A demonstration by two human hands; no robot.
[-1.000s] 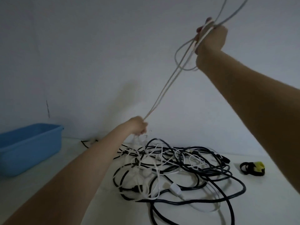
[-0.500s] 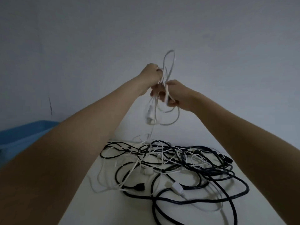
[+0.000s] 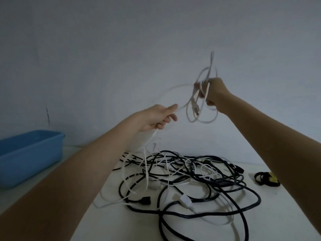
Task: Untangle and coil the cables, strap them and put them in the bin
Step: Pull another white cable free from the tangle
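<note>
I see R hand (image 3: 214,93) gripping white coil (image 3: 199,108) up high, L hand (image 3: 154,117) w/ fingers curled round its tail, feeding slack off pile (image 3: 182,174).

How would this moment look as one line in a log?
right hand: holds white cable coil | left hand: feeds white cable | tangle: on table | bin: left

The right hand (image 3: 212,93) is raised at about one o'clock, gripping several loops of white cable (image 3: 199,112). The left hand (image 3: 154,118) sits lower, near centre, loosely curled around the same cable running down to the tangled pile (image 3: 187,181) on the table (image 3: 278,214). A blue bin (image 3: 29,153) stands at nine o'clock, black straps (image 3: 264,178) at four o'clock
</note>
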